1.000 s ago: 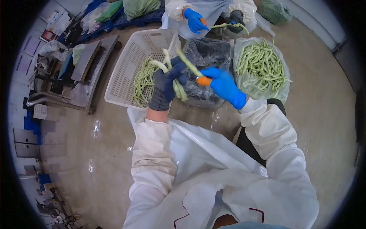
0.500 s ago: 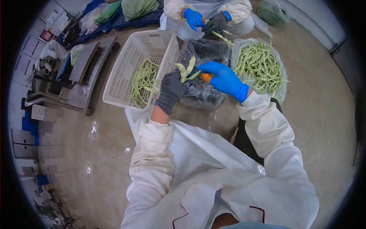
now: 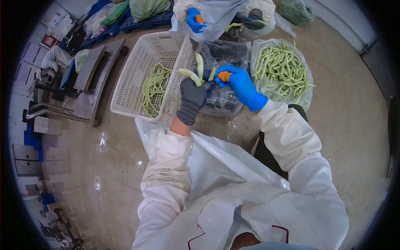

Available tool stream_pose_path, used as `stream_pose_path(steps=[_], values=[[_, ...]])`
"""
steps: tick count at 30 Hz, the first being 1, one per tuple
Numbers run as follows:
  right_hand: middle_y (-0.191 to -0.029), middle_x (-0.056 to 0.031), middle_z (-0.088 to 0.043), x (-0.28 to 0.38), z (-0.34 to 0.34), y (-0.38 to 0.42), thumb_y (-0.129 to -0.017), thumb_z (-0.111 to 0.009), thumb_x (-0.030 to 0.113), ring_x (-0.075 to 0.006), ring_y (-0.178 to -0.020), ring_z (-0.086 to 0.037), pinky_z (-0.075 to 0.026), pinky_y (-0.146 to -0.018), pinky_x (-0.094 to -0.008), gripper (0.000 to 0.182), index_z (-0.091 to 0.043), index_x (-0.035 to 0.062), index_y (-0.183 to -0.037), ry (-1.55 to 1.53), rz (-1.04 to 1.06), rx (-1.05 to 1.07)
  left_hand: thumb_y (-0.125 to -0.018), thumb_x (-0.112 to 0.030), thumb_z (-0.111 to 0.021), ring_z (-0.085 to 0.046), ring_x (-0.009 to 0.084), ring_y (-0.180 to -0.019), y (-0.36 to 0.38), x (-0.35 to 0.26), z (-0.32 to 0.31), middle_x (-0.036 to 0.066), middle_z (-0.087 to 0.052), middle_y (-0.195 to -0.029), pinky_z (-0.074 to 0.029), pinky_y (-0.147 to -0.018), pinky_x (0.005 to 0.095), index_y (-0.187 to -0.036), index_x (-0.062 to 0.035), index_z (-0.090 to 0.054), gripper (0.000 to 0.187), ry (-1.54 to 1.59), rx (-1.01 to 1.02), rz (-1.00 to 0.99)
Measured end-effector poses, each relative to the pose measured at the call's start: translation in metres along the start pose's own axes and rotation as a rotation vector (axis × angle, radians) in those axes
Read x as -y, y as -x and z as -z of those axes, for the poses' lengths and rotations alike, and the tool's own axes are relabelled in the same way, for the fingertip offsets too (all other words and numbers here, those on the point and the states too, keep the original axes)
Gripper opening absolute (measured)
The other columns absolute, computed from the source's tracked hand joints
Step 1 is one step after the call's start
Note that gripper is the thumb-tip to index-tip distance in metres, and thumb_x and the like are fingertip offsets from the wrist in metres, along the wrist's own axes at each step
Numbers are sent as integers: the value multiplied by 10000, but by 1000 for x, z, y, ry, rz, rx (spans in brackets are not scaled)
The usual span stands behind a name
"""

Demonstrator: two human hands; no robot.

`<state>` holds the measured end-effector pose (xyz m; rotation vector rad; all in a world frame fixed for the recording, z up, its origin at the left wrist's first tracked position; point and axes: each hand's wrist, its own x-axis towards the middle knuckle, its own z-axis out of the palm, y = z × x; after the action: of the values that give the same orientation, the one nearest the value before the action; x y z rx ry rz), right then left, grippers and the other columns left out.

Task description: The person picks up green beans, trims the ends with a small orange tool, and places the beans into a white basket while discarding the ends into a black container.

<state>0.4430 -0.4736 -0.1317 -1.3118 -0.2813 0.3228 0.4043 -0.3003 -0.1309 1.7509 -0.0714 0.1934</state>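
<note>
My left hand (image 3: 192, 99), in a grey knitted glove, is closed around a few green beans (image 3: 200, 66) that stick up above its fingers. My right hand (image 3: 245, 86) wears a blue glove and grips a small orange-handled tool (image 3: 225, 76); its working end cannot be made out. The two hands are close together over a container lined with clear plastic (image 3: 223, 109). A short piece of bean (image 3: 212, 73) shows between them. Left of my hands stands a white slotted crate (image 3: 129, 89) with green beans (image 3: 156, 89) inside. A plastic bag of green beans (image 3: 283, 66) sits to the right.
Across from me a co-worker's blue-gloved hand (image 3: 194, 20) holds an orange-handled item, and the other, dark-gloved hand (image 3: 252, 20) holds beans. A metal cart (image 3: 100, 83) stands at left. Bagged greens (image 3: 149, 10) lie on blue pallets behind. The floor (image 3: 104, 166) has wet-looking spots.
My right hand has turned and come nearer to my left hand, with the orange handle more exposed. The beans in my left hand have shifted. The co-worker's hands have moved apart.
</note>
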Motion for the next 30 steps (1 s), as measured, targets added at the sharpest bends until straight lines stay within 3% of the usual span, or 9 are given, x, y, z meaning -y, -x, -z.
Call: stream_pose_path(steps=[1, 4, 7, 12, 13, 19, 22, 28, 30], values=[[-879, -59, -649, -6, 0, 0, -830, -585, 92, -157, -740, -589, -484, -689, -261, 253, -649, -26, -1045, -117, -29, 12, -761, -21, -663, -599, 180, -625, -4, 0, 3, 70, -624, -816, -483, -564, 294, -1046, -9, -607, 291, 185, -37, 25], [-781, -117, -671, -23, 20, -13, -797, -588, 110, -203, -699, -636, -503, -671, -349, 183, -679, 17, -926, 282, -59, -72, -820, 7, -615, -538, 122, -628, -17, -11, 35, 67, -589, -860, -448, -564, 243, -1111, 30, -570, 295, 717, -110, 62], [-822, -182, -669, -47, 53, -25, -781, -604, 131, -327, -750, -646, -504, -703, -408, 178, -690, 43, -910, 929, 114, -182, -851, -14, -592, -554, 117, -684, -28, -3, 90, 80, -594, -942, -458, -615, 240, -1170, 1, -530, 325, 936, -133, -48], [-847, -215, -647, -75, 86, -50, -758, -607, 134, -401, -803, -619, -498, -732, -447, 193, -695, 58, -913, 1116, 235, -401, -908, -74, -540, -549, 114, -716, -19, -9, 117, 79, -607, -968, -467, -673, 270, -1218, -25, -505, 316, 1129, -196, -110], [-847, -218, -647, -76, 90, -51, -756, -604, 129, -401, -803, -621, -499, -732, -447, 202, -694, 54, -921, 1165, 212, -427, -874, -78, -587, -589, 110, -830, -20, -1, 128, 72, -593, -1135, -501, -770, 269, -1286, -33, -475, 429, 1193, -35, -186], [-1249, -189, -543, -68, 63, -53, -729, -667, 91, -348, -1059, -573, -467, -904, -391, 538, -549, 81, -1253, 1045, 462, -412, -899, -102, -540, -590, 139, -846, -17, -11, 128, 97, -599, -1123, -500, -785, 300, -1306, -33, -452, 422, 1303, -63, -153], [-1344, -144, -467, -28, 29, -41, -757, -691, 79, -269, -1131, -539, -438, -949, -352, 605, -482, 88, -1325, 947, 472, -152, -899, -111, -548, -599, 142, -871, -25, 5, 120, 109, -584, -1153, -502, -793, 307, -1304, -22, -438, 428, 1232, 6, -141], [-1124, -123, -616, -4, -29, -12, -837, -669, 142, -173, -1016, -569, -443, -908, -302, 406, -578, 48, -1222, 220, 180, 255, -896, -111, -562, -596, 132, -861, -28, 4, 71, 104, -555, -1147, -510, -783, 319, -1335, -5, -400, 480, 1264, 180, -17], [-975, -104, -651, -14, -22, -13, -856, -656, 197, -153, -868, -589, -476, -800, -305, 319, -633, 72, -1148, 374, 70, 209, -886, -74, -555, -579, 122, -797, -27, 1, 69, 120, -569, -1141, -502, -710, 279, -1315, 2, -422, 456, 1177, 17, 26]])
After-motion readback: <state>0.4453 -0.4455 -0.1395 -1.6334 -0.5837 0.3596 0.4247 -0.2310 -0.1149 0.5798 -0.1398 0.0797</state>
